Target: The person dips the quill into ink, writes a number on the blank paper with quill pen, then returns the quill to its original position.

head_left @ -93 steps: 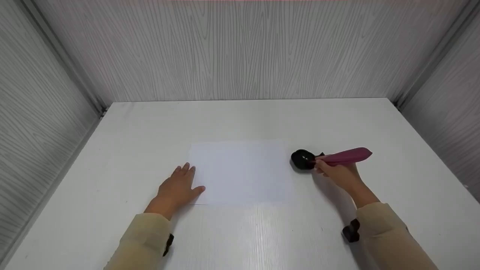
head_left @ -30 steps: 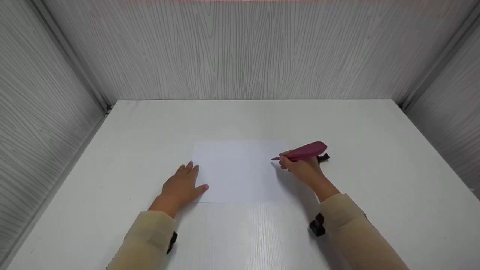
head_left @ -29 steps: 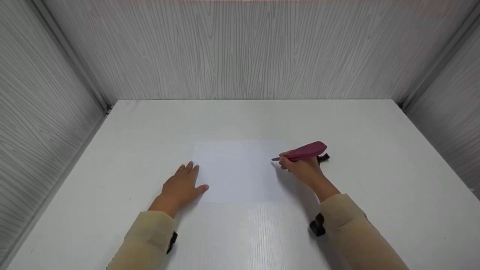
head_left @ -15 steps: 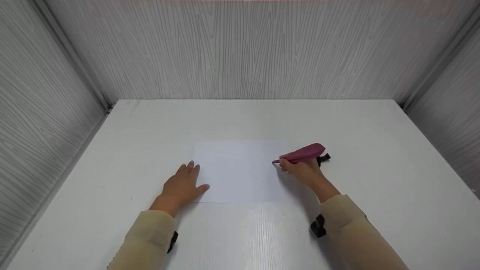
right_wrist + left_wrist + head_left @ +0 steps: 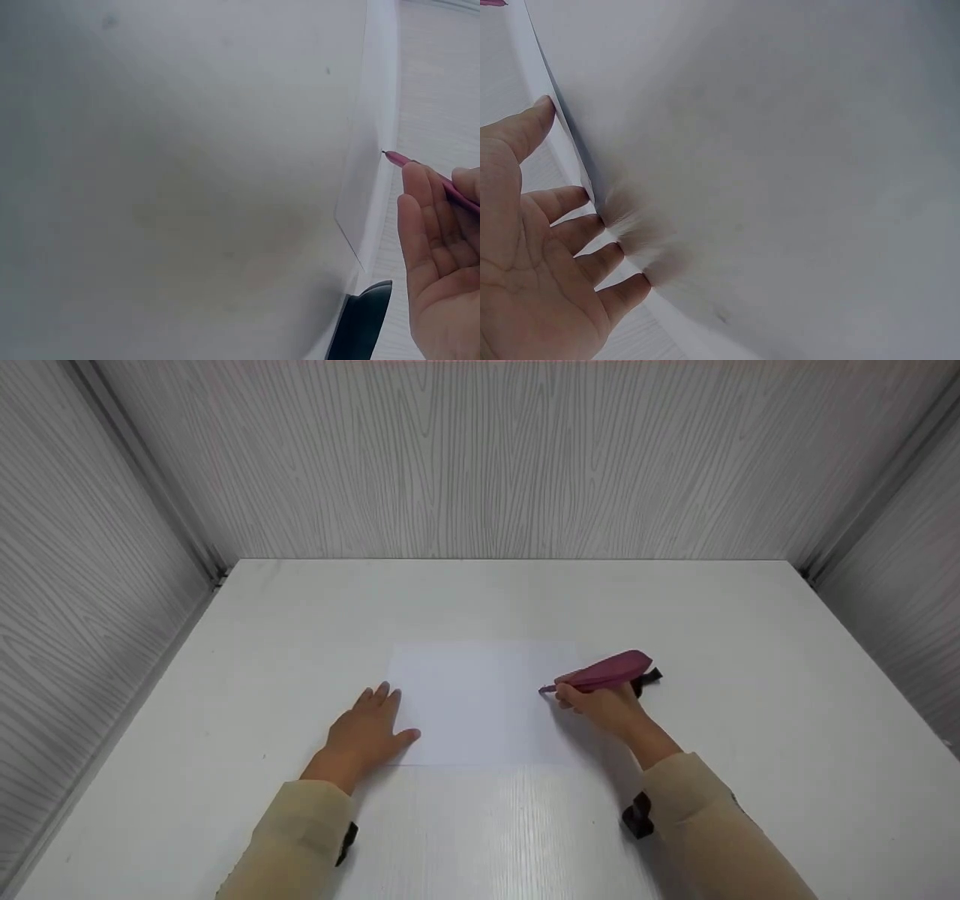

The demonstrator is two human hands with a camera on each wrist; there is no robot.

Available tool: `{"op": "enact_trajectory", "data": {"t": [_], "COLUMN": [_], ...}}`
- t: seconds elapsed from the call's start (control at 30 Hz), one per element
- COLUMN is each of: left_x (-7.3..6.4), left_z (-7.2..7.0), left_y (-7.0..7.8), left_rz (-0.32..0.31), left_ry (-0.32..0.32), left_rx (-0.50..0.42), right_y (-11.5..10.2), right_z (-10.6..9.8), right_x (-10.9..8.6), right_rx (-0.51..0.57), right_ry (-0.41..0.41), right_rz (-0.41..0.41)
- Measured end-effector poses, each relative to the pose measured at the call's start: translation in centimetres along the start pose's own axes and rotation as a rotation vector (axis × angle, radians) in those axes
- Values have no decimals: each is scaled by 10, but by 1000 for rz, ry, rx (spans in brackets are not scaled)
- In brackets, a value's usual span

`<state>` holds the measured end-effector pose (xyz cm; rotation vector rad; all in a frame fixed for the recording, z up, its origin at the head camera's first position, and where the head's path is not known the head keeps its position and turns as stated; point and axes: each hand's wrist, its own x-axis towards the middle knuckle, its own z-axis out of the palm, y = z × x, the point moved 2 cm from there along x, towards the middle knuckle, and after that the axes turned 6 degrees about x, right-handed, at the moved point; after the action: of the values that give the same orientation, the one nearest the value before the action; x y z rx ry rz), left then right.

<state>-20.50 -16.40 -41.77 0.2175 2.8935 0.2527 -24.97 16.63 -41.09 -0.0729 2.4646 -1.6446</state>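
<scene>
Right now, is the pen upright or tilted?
Tilted: the pen slants in the right hand, its top well to the right of its tip.

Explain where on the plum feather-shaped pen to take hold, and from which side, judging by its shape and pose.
Grip the feather-shaped pen by its slim shaft a little behind the tip, probably coming from the person's right. It slants, tip at the paper and broad vane to the right, so that side leaves the tip free. The right hand pinches it about there.
</scene>
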Motion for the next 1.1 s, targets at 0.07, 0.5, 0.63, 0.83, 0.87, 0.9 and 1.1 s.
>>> {"op": "enact_trajectory", "data": {"t": [0.07, 0.5, 0.63, 0.83, 0.87, 0.9, 1.1], "left_x": [0, -1, 0, 0, 0, 0, 0], "left_z": [0, 0, 1, 2, 1, 1, 1], "left_y": [0, 0, -1, -1, -1, -1, -1], "left_rz": [2, 6, 15, 16, 18, 17, 19], "left_ry": [1, 0, 4, 8, 9, 7, 2], "left_rx": [2, -1, 1, -3, -3, -3, 6], "right_y": [0, 1, 3, 5, 5, 5, 7], "right_z": [0, 0, 0, -2, -2, -2, -1], "right_x": [0, -4, -6, -8, -8, -8, -10], "right_rx": [2, -3, 13, 30, 33, 33, 50], "right_ry": [-8, -101, -128, -172, -179, -187, -208], "right_rz": [7, -33, -32, -37, -39, -44, -39]}}
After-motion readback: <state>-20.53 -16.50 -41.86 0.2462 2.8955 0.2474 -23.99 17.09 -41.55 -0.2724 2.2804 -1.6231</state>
